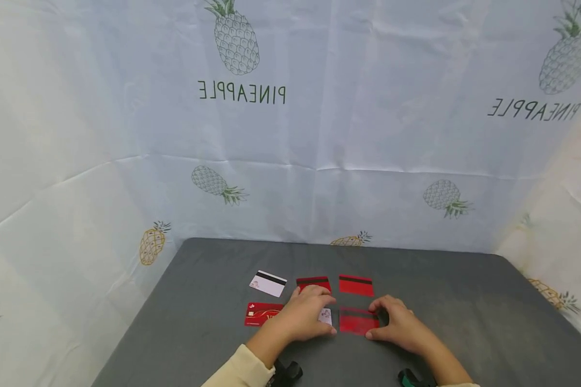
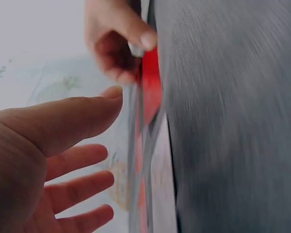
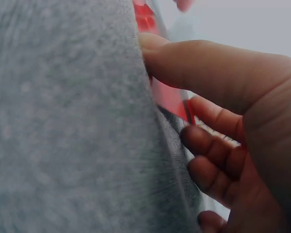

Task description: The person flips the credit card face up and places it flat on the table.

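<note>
A red card (image 1: 354, 322) with a dark stripe lies at the lower right of two rows of cards, slightly blurred. My right hand (image 1: 401, 327) grips its right edge between thumb and fingers; the right wrist view shows the thumb (image 3: 194, 60) low by the table. Over the middle column is my left hand (image 1: 304, 314), fingers spread and holding nothing. It partly covers a pale card (image 1: 325, 316) and a red striped card (image 1: 313, 281). In the left wrist view, the left thumb (image 2: 72, 119) stands well apart from the fingers.
Another red striped card (image 1: 356, 286) lies behind the gripped one. To the left are a white striped card (image 1: 268, 284) and a red printed card (image 1: 260, 313). All rest on a dark grey table (image 1: 203, 312), with a pineapple-print curtain (image 1: 348, 134) behind.
</note>
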